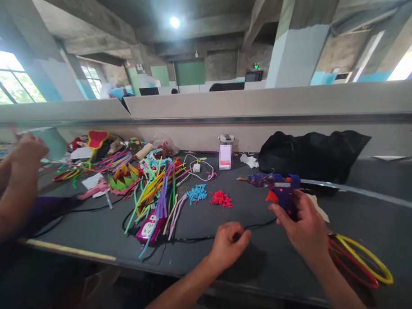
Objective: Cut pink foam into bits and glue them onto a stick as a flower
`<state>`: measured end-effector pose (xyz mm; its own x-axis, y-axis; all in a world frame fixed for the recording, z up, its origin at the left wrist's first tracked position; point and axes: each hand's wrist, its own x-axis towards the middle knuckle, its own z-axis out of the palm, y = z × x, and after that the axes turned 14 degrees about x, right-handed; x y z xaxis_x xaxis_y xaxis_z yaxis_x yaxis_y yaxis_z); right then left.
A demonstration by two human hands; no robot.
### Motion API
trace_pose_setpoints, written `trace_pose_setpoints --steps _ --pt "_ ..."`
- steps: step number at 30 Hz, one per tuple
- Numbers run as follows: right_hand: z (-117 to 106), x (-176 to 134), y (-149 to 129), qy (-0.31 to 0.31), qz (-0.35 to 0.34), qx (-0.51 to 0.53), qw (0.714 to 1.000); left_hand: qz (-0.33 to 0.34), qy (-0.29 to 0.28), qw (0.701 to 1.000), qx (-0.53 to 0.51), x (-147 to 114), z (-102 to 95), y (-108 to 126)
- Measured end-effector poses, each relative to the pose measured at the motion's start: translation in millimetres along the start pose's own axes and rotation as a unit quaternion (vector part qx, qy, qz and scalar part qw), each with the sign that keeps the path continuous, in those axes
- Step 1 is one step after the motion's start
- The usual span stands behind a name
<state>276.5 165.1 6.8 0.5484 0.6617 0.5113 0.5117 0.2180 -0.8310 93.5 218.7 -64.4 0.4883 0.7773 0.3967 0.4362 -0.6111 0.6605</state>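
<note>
My right hand (305,225) grips the handle of a dark blue hot glue gun (283,183). The gun's nozzle points left, its trigger is orange-red and a small red light glows on its side. A long clear glue stick (359,192) sticks out of its back end. My left hand (231,243) is closed above the front of the dark table (192,258), with the fingertips curled out of sight; whatever it may hold is hidden. Beyond that hand lie a pile of short red pieces (221,199) and a pile of short blue pieces (196,194).
Long coloured fuzzy stems (160,187) lie across a purple power strip (151,226). Scissors with red and yellow handles (365,261) rest by my right forearm. Behind are a black bag (307,155) and a white charger (196,167). Another person's hands (30,147) work at left.
</note>
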Motion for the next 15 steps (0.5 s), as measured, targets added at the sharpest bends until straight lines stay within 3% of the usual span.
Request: trace_pose_setpoints --steps 4,8,12,15 --pt "23 -20 -14 -0.021 0.031 0.012 0.999 0.004 -0.030 0.996 -0.087 -4 7.7 12" --pt "45 -33 -11 -0.057 0.098 0.134 0.985 0.000 -0.035 0.974 -0.223 -7 10.4 13" --pt "65 -43 -6 -0.072 0.142 0.195 0.968 -0.113 -0.034 0.893 -0.435 -6 2.3 13" --pt "73 -50 -6 -0.079 0.164 0.227 0.957 -0.206 -0.029 0.838 -0.505 -5 -6.5 16"
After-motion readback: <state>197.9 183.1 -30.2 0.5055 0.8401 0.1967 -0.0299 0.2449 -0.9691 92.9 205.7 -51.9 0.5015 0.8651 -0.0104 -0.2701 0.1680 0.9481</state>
